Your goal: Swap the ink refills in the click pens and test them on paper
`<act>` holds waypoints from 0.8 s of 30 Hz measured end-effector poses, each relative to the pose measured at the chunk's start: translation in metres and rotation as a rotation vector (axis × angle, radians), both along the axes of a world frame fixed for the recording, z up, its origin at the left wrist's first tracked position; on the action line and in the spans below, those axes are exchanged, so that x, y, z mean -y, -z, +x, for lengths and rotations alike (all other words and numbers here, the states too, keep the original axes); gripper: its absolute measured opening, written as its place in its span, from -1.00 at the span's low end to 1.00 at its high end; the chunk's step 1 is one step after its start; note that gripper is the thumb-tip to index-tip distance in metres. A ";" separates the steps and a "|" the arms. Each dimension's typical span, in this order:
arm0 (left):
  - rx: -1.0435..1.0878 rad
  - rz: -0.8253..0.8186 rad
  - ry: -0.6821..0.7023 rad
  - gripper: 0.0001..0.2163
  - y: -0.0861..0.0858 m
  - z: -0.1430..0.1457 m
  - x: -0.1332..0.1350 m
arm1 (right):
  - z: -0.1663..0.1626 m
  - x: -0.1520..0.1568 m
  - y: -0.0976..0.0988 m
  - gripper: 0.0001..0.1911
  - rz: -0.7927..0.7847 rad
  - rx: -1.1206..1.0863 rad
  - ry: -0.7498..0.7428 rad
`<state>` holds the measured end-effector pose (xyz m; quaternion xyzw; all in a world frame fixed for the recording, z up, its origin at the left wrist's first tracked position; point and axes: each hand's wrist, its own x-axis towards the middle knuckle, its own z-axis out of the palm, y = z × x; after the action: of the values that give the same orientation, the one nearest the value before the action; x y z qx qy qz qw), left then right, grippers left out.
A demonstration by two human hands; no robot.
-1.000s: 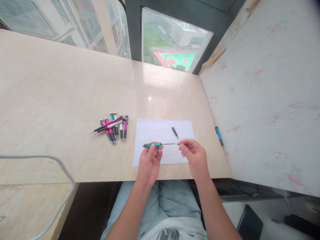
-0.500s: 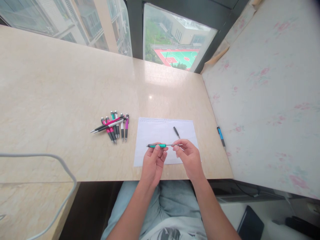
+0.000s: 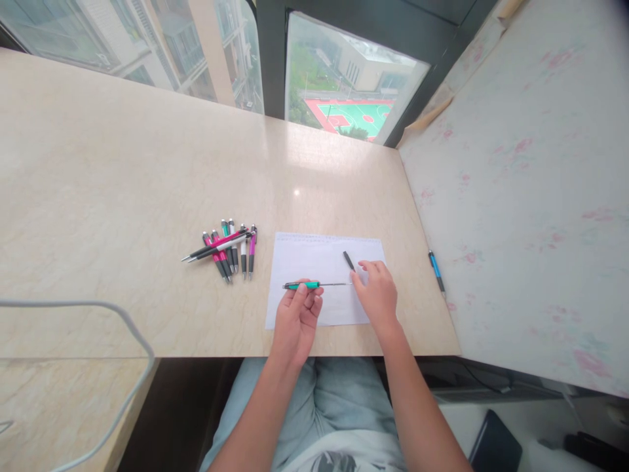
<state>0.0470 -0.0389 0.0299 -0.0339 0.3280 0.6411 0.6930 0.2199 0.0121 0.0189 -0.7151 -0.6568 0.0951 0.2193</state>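
My left hand [image 3: 295, 322] pinches the green pen barrel [image 3: 309, 285] between thumb and fingers, holding it level above the paper. A thin ink refill [image 3: 334, 284] sticks out of the barrel's right end. The black pen grip [image 3: 348, 260], taken off the barrel, lies slanted on the white sheet of paper [image 3: 299, 252]. Close to its lower end is my right hand [image 3: 377, 293], thumb and fingers apart with nothing between them. Whether the thumb touches the grip I cannot tell.
Several pens [image 3: 228, 252] in pink, white, green and purple lie piled on the table [image 3: 147, 196] left of the paper. A blue pen [image 3: 436, 272] rests by the wall at the right. A grey cable [image 3: 118, 311] curves over the left side.
My right hand has let go of the refill and moved right and up beside the black grip. My left hand has shifted slightly left with the barrel.
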 end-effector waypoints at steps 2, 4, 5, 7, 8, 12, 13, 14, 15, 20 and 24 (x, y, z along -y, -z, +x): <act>0.000 0.000 0.000 -0.86 0.000 0.000 0.000 | -0.002 -0.003 0.005 -0.76 0.023 0.025 -0.004; 0.001 -0.004 -0.001 -0.86 0.000 0.000 0.000 | -0.005 -0.003 0.006 -0.79 0.058 -0.007 -0.014; 0.001 -0.007 0.000 -0.86 0.000 0.000 0.000 | -0.005 -0.003 0.005 -0.80 0.073 -0.045 -0.016; -0.004 -0.013 0.001 -0.86 0.000 0.000 0.000 | -0.005 0.000 0.000 -0.80 0.079 -0.182 -0.001; -0.010 -0.013 0.001 -0.86 0.001 -0.001 0.000 | -0.004 0.002 -0.004 -0.80 0.057 -0.285 0.010; -0.043 -0.012 -0.008 -0.83 0.002 -0.001 -0.001 | 0.006 0.019 -0.023 -0.76 -0.100 -0.735 0.025; -0.047 -0.014 -0.009 -0.83 0.002 -0.001 -0.001 | 0.009 0.023 -0.029 -0.76 -0.112 -0.795 0.031; -0.051 -0.015 -0.012 -0.83 0.002 -0.001 -0.002 | 0.013 0.028 -0.034 -0.76 -0.113 -0.839 0.039; -0.053 -0.016 -0.014 -0.82 0.002 -0.001 -0.002 | 0.017 0.031 -0.038 -0.77 -0.106 -0.875 0.044; -0.068 -0.001 -0.011 -0.82 0.003 0.000 -0.001 | 0.030 0.040 -0.054 -0.80 -0.067 -0.966 0.055; -0.088 -0.001 -0.006 -0.81 0.002 0.001 0.001 | 0.029 0.041 -0.061 -0.79 -0.072 -0.894 0.040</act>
<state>0.0478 -0.0394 0.0283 -0.0069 0.3582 0.6438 0.6761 0.2488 -0.0293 0.0798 -0.6236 -0.4798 0.4133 0.4584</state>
